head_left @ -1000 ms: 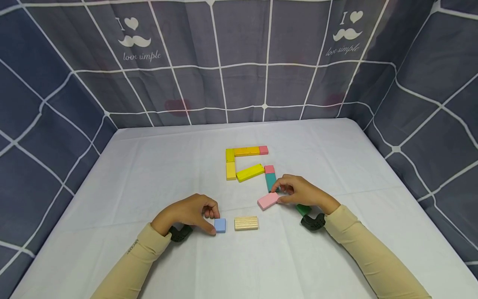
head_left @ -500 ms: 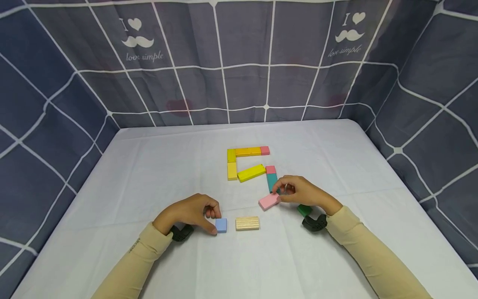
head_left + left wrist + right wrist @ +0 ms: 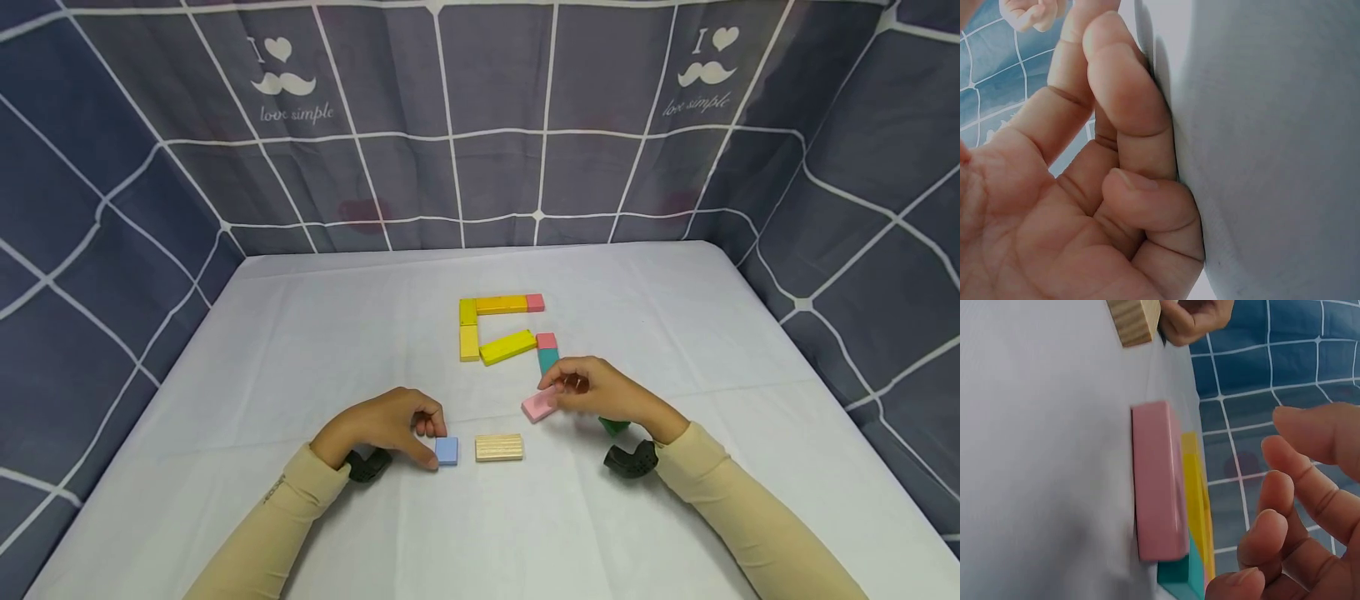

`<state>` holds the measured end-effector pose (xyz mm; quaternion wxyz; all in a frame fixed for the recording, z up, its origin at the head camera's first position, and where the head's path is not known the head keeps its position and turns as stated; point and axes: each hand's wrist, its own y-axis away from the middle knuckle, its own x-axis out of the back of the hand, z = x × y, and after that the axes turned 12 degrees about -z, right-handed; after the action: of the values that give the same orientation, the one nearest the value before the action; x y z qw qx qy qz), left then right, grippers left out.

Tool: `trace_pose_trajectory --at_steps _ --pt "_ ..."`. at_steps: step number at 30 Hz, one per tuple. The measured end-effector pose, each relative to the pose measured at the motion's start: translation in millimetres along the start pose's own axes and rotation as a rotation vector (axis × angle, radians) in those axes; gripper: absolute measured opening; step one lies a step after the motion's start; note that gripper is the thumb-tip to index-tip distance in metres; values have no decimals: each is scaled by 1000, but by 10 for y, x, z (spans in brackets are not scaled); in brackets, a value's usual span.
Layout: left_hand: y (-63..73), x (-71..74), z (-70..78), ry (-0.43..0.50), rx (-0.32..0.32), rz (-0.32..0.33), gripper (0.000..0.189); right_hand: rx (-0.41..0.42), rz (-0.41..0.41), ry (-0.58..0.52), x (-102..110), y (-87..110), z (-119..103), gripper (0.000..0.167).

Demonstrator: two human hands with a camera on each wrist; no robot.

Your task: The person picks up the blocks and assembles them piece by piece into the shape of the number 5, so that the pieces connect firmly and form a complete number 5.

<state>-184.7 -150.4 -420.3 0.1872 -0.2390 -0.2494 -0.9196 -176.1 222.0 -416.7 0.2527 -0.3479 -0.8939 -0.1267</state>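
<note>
My left hand (image 3: 393,421) holds a small blue block (image 3: 447,451) at its left side, thumb at the near corner and index finger at the far edge. In the left wrist view its other fingers (image 3: 1154,206) are curled against the cloth, and the block is hidden. Over the right end of a pink block (image 3: 537,407) hovers my right hand (image 3: 603,392). The right wrist view shows its fingers (image 3: 1263,537) bent and apart from the pink block, which lies flat on the cloth. Just behind it lies a teal block (image 3: 548,358), partly covered by that hand.
A ridged wooden block (image 3: 498,447) lies between the hands. Beneath the right wrist a green block (image 3: 613,426) shows partly. Farther back, several yellow blocks (image 3: 468,343) and two small pink blocks (image 3: 535,302) form an angular outline. Dark gridded cloth (image 3: 495,183) walls the white table (image 3: 337,333).
My right hand has let go of the pink block and lifted slightly off it. The left hand stays at the blue block. The head view has shifted a little.
</note>
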Motion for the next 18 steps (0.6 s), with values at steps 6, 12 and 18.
trace_pose_trajectory --at_steps 6,12,18 --pt "1 -3 -2 3 0 -1 28 12 -8 -13 -80 -13 -74 16" --pt "-5 -5 -16 1 1 -1 28 42 -31 -27 -178 -47 -74 17" --pt "-11 0 -18 -5 2 -1 28 5 -49 -53 -258 -64 -132 20"
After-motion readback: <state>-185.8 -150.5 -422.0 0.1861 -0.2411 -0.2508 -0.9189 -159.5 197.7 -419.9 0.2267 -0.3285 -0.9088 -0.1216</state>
